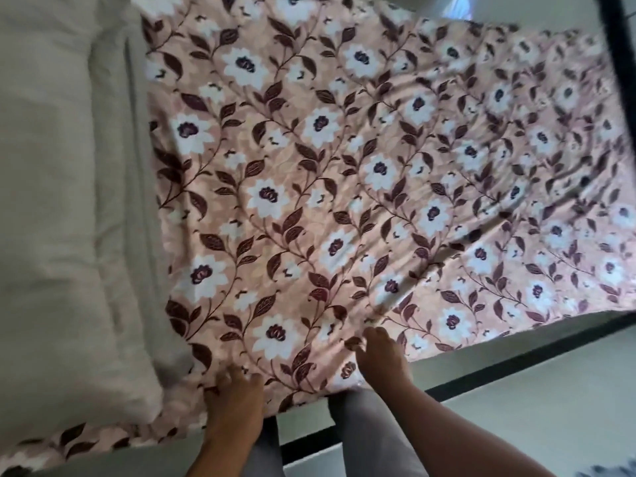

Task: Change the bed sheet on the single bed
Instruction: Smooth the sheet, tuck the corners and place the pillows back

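Under the left hand (pixel 234 397) and the right hand (pixel 378 352) spreads a thin peach-pink cotton bed sheet (pixel 344 166), printed with white flowers that have dark purple centres, on trailing vines of maroon-brown leaves. Left of the left hand lies a plain, pale beige, padded quilt (pixel 62 201). Right of the right hand runs a black metal bed frame rail (pixel 516 366) against a pale grey-white floor (pixel 533 425).
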`<state>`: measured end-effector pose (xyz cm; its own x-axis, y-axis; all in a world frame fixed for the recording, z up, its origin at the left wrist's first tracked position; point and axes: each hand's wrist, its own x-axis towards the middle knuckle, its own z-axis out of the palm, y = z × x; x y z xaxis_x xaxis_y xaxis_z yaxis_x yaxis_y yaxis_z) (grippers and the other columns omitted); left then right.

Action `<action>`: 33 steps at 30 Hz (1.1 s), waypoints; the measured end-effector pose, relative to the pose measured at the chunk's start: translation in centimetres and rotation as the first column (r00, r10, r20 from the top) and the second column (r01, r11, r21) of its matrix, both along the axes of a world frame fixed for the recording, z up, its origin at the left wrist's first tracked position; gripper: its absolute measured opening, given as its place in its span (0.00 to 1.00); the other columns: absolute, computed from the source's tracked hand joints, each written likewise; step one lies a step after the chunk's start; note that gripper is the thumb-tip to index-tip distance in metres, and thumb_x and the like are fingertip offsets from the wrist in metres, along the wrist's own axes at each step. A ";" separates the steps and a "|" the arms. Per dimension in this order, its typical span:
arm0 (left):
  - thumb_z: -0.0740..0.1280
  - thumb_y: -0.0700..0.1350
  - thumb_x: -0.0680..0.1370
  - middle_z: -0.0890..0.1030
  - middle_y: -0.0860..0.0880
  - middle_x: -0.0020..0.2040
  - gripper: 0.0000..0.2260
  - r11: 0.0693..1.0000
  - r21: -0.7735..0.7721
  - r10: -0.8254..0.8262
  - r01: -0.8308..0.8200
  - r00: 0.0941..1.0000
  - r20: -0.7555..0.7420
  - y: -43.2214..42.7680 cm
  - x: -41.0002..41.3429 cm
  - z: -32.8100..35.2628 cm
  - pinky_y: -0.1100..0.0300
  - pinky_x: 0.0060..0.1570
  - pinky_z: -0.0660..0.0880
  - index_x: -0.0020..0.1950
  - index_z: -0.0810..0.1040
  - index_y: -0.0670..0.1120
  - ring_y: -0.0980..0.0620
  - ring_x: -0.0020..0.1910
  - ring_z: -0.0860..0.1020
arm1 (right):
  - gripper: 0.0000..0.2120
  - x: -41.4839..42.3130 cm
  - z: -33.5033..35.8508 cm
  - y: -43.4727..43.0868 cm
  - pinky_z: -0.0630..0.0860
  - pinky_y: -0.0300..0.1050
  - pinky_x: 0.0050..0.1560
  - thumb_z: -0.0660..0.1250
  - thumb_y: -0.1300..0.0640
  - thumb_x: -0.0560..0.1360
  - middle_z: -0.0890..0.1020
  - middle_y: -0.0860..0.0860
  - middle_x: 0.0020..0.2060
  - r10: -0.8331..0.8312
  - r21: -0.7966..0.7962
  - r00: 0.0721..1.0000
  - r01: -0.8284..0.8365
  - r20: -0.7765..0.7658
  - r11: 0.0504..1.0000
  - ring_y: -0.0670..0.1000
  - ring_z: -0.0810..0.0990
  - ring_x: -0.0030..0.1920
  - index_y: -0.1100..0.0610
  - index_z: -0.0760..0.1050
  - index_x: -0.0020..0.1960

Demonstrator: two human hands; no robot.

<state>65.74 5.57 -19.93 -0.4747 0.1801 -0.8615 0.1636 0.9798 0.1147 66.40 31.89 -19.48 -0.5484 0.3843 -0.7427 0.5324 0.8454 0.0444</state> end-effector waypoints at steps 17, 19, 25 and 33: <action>0.74 0.49 0.73 0.40 0.43 0.81 0.45 0.852 0.269 -0.401 0.449 0.890 -0.217 35.0 0.2 -5.5 0.41 0.76 0.58 0.82 0.50 0.54 0.40 0.81 0.47 | 0.50 8.3 -8.0 30.1 0.50 0.70 0.77 0.56 0.25 0.72 0.42 0.57 0.82 0.291 -0.019 0.939 -0.299 -0.182 0.954 0.61 0.44 0.82 0.51 0.47 0.83; 0.73 0.52 0.73 0.36 0.43 0.81 0.45 0.855 0.217 -0.451 0.471 0.882 -0.136 36.1 1.2 -5.1 0.39 0.76 0.54 0.82 0.47 0.53 0.38 0.80 0.40 | 0.53 11.0 -7.9 31.1 0.52 0.70 0.76 0.64 0.26 0.69 0.45 0.58 0.82 0.350 -0.032 0.919 -0.361 -0.183 0.932 0.62 0.49 0.81 0.53 0.52 0.83; 0.66 0.43 0.80 0.37 0.46 0.81 0.36 0.842 0.184 -0.509 0.507 0.860 -0.037 37.9 2.3 -2.5 0.42 0.74 0.64 0.81 0.47 0.53 0.40 0.81 0.41 | 0.46 13.3 -6.6 33.8 0.64 0.70 0.72 0.75 0.38 0.68 0.63 0.60 0.79 0.373 -0.041 0.881 -0.401 -0.293 0.915 0.63 0.65 0.77 0.55 0.65 0.79; 0.63 0.40 0.80 0.74 0.45 0.61 0.15 0.865 0.095 -0.480 0.492 0.868 -0.127 43.1 1.6 -3.2 0.51 0.51 0.79 0.67 0.73 0.44 0.45 0.58 0.76 | 0.14 10.7 -6.5 41.3 0.79 0.52 0.42 0.58 0.59 0.77 0.82 0.50 0.53 0.448 0.056 0.688 -0.512 -0.571 0.857 0.55 0.82 0.46 0.53 0.82 0.54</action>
